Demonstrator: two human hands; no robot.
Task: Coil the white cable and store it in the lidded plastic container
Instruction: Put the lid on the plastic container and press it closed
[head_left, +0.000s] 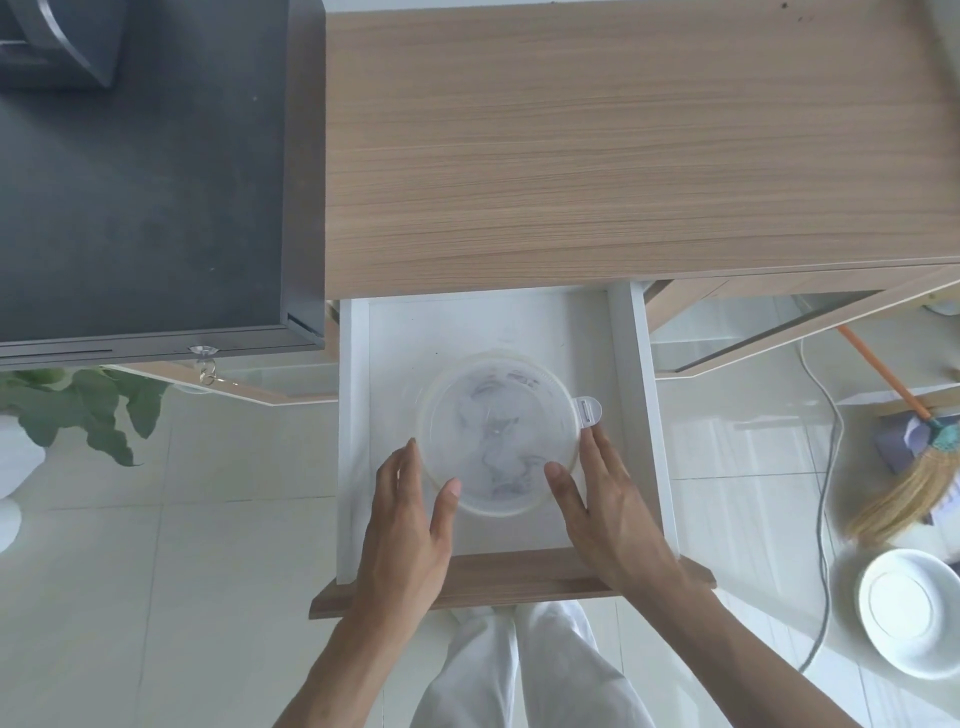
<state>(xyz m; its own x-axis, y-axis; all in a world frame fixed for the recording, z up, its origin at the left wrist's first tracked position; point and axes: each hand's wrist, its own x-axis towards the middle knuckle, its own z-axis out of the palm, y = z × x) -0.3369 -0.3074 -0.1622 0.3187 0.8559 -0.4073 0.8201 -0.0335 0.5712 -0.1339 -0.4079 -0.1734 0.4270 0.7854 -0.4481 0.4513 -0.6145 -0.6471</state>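
Observation:
A round translucent plastic container (498, 415) with its lid on and a small tab (589, 410) on the right sits in an open white drawer (631, 415). Faint grey shapes show through the lid; I cannot tell whether they are the white cable. My left hand (410, 530) cups the container's left side, thumb on the lid's near rim. On the opposite side my right hand (608, 519) does the same, fingers along the wall below the tab and thumb on the lid.
The drawer's wooden front (519, 577) is just before my legs. Above it lies a wooden desk top (623, 156), with a dark cabinet (140, 182) to the left. A plant (88, 410), a broom (914, 483), a white dish (904, 608) and a pale cord (826, 493) are on the floor.

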